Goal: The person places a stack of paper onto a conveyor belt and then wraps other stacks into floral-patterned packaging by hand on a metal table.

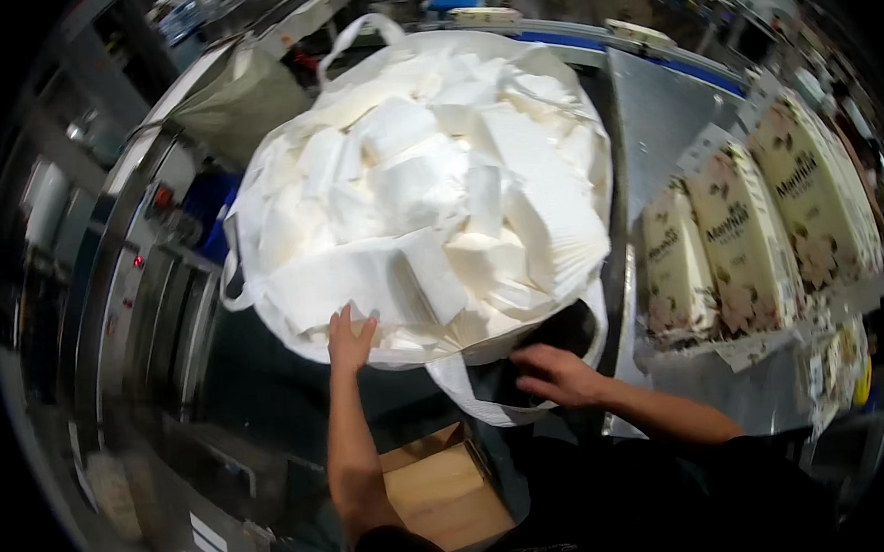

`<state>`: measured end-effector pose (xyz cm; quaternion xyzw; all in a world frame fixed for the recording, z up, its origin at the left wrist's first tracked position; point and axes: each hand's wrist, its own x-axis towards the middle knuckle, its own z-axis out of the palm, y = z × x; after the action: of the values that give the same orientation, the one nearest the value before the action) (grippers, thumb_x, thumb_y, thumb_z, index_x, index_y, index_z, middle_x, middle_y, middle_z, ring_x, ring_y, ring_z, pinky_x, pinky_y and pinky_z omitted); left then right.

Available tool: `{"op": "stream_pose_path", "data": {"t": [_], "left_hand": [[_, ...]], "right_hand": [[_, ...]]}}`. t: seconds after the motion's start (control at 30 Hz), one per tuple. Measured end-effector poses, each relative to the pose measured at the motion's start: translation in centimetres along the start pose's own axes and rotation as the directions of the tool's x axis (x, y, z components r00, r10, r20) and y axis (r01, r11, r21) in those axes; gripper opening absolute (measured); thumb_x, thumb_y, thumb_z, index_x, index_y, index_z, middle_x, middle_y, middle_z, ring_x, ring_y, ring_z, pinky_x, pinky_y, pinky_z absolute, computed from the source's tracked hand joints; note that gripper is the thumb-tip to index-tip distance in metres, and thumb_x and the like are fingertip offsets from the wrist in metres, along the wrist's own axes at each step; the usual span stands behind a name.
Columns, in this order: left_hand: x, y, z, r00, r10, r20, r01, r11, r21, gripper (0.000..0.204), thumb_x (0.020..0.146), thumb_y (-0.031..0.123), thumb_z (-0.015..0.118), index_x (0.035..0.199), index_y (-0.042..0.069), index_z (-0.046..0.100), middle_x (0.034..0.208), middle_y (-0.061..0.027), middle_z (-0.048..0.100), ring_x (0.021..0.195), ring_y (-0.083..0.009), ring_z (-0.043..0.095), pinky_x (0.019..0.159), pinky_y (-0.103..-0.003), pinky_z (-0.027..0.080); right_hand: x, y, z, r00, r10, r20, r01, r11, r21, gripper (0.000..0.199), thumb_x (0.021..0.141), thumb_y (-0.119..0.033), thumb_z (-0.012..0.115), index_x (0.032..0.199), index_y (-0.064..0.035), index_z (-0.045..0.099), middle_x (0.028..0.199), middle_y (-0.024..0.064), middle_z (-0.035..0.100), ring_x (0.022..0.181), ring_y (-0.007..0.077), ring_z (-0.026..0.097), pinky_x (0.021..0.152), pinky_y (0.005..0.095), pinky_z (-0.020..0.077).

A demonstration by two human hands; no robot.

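Observation:
A big white bulk bag point(296, 356) stands in front of me, heaped with folded white paper tissue stacks point(417, 182). At its near left rim my left hand point(350, 343) is open, fingers spread against the tissue edge. My right hand point(559, 375) hovers by the near right side of the bag, within the loop of a white strap point(468, 395). Its fingers are loosely bent and apart, with nothing seen in them. Whether they touch the strap cannot be made out.
On the right, a metal table point(658, 115) carries printed cream tissue packs point(735, 236) standing in a row. An open cardboard box point(449, 496) lies below my arms. Machine frames point(131, 262) line the left, and a blue-edged conveyor point(570, 39) runs behind the bag.

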<state>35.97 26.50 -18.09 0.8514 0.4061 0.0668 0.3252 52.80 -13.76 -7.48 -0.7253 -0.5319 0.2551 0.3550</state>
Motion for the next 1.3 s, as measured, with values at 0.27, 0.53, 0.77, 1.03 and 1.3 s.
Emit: {"op": "stream_pose_path", "data": {"t": [0.27,0.53,0.77,1.03,1.3], "left_hand": [[-10.4,15.4,4.9,0.851,0.329,-0.410,-0.407,0.905,-0.120,0.037,0.094,0.013,0.062,0.127,-0.004,0.058,0.134,-0.0226,0.055,0.127,-0.0385,0.050,0.111,-0.047,0.036],[-24.8,44.3,11.2,0.526,0.803,-0.278,-0.850,0.486,-0.205,0.026,0.091,0.005,0.060,0.115,-0.005,0.063,0.127,-0.0211,0.058,0.121,-0.0370,0.054,0.106,-0.047,0.041],[-35.8,64.7,16.6,0.206,0.897,-0.391,-0.976,0.218,-0.015,0.033,0.085,0.001,0.067,0.117,-0.005,0.062,0.122,-0.0205,0.057,0.114,-0.0368,0.055,0.103,-0.045,0.042],[-36.7,76.4,18.2,0.179,0.898,-0.401,-0.863,0.339,0.375,0.037,0.080,0.008,0.077,0.113,0.002,0.060,0.116,-0.0145,0.056,0.108,-0.0353,0.052,0.095,-0.045,0.042],[-37.2,75.1,15.2,0.147,0.956,-0.255,-0.876,0.245,0.415,0.023,0.077,0.003,0.075,0.096,0.003,0.061,0.101,-0.0140,0.059,0.101,-0.0353,0.053,0.091,-0.043,0.041]], "right_hand": [[-19.9,1.2,-5.3,0.875,0.473,0.104,-0.473,0.881,-0.024,0.039,0.097,-0.033,0.058,0.123,-0.0046,0.065,0.110,0.0194,0.070,0.101,0.0377,0.066,0.086,0.0455,0.0524],[-35.3,4.9,-6.9,0.788,0.522,-0.327,-0.511,0.850,0.124,0.037,0.097,-0.034,0.057,0.122,-0.0073,0.065,0.104,0.0177,0.071,0.096,0.0371,0.067,0.083,0.0458,0.0518],[-50.9,10.2,-8.7,0.743,0.549,-0.384,-0.450,0.833,0.320,0.041,0.098,-0.039,0.058,0.123,-0.0075,0.064,0.109,0.0175,0.071,0.099,0.0353,0.068,0.086,0.0440,0.0530],[-63.1,11.5,-11.9,0.592,0.675,-0.440,-0.478,0.734,0.483,0.040,0.096,-0.035,0.065,0.122,-0.0056,0.067,0.108,0.0171,0.072,0.099,0.0315,0.070,0.086,0.0393,0.0549],[-61.5,10.6,-13.3,0.736,0.551,-0.393,-0.403,0.824,0.399,0.040,0.097,-0.034,0.064,0.126,-0.0062,0.064,0.112,0.0161,0.072,0.103,0.0298,0.069,0.087,0.0385,0.0545]]}}
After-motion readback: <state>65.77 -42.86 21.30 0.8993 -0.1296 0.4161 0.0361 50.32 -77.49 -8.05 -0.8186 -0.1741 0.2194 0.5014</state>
